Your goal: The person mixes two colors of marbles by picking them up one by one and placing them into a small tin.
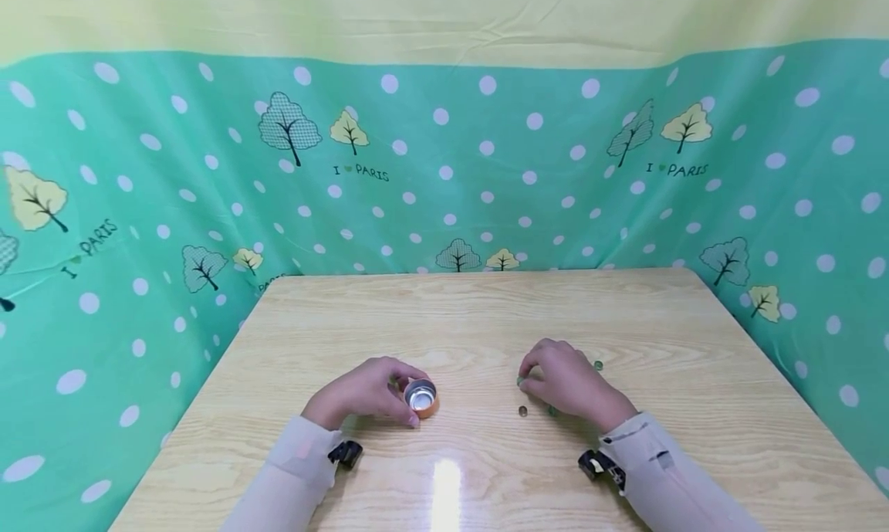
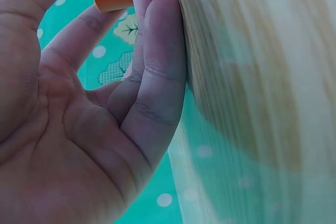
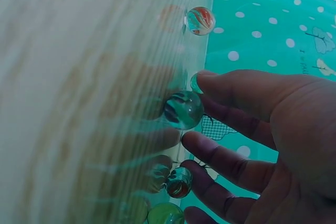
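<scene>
At the middle of the table, my left hand (image 1: pixel 378 391) holds a small round cup (image 1: pixel 432 410) by its sides, thumb and fingers around it. The cup is orange outside with a shiny metallic inside; only its lower part shows in the left wrist view. To the right, thumb and forefinger of my right hand (image 1: pixel 566 381) pinch a green glass marble (image 1: pixel 520 381) at the tabletop, mostly covered by the thumb in the right wrist view. Near that hand lie a brownish-red swirled marble (image 1: pixel 523 411), a green swirled marble (image 3: pixel 184 109) and another green marble (image 1: pixel 598 366).
The marbles lie on a light wood-grain table (image 1: pixel 486 308). A dark-swirled marble (image 3: pixel 179 182) and a yellow-green one (image 3: pixel 166 214) sit by the right fingertips. A green dotted cloth (image 1: pixel 444 130) hangs behind and beside the table. A bright light reflection lies near the front.
</scene>
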Tool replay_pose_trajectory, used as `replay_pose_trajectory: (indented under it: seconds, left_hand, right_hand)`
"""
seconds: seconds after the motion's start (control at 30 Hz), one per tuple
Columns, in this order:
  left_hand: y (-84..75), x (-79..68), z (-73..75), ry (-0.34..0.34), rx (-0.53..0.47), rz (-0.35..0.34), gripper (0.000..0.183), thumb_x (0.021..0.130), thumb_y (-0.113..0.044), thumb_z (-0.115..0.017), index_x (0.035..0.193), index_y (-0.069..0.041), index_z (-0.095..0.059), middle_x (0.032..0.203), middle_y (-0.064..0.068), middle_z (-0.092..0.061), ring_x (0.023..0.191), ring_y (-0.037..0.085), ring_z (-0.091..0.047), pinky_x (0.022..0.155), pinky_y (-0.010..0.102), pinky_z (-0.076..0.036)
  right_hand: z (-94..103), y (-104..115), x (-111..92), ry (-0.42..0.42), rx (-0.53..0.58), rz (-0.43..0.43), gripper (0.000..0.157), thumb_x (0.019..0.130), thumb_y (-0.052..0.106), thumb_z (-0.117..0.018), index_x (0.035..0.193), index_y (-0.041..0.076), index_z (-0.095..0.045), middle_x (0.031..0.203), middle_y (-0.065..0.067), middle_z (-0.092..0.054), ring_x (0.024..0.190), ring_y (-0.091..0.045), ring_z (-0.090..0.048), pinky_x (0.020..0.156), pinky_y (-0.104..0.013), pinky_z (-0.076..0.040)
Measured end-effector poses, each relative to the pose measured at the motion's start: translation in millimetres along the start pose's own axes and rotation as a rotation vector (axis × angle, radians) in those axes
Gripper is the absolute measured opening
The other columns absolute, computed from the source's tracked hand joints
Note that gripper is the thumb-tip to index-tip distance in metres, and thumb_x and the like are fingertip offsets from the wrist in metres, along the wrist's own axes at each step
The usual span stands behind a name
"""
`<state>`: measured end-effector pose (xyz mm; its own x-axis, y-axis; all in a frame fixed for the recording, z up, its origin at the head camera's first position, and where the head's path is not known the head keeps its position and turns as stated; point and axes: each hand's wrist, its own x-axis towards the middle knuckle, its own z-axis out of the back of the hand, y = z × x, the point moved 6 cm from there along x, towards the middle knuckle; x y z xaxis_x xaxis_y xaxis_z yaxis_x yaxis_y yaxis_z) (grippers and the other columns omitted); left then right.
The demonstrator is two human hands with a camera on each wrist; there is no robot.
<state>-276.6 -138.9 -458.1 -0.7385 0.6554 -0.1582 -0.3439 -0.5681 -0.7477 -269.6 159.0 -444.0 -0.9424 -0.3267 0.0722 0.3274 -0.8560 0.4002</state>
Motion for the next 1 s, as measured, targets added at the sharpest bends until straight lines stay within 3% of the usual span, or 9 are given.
replay_pose_trajectory:
  seconds: [0.33,1.0]
  left_hand:
    - [2.5,1.4,0.7,-0.001,0.004,0.022,0.046,0.072,-0.028,-0.096,0.115,-0.032,-0.077,0.101,-0.005,-0.075,0.09,0.02,-0.063,0.078,0.032,-0.052]
    - [0.9,-0.3,-0.1,-0.008,-0.013,0.022,0.045,0.073,-0.025,-0.096,0.113,-0.029,-0.077,0.1,-0.001,-0.075,0.089,0.021,-0.062,0.077,0.032,-0.051]
  right_hand:
    - [5.1,6.7,1.7,-0.034,-0.003,0.04,0.005,0.088,0.028,-0.082,0.091,0.026,-0.079,0.104,0.007,-0.069,0.101,-0.02,-0.063,0.086,-0.045,-0.053]
    - [5.7,28.1,5.8,-0.058,0.026,0.103,0.008,0.088,0.027,-0.083,0.095,0.025,-0.079,0.109,0.006,-0.07,0.111,-0.025,-0.063,0.098,-0.05,-0.05]
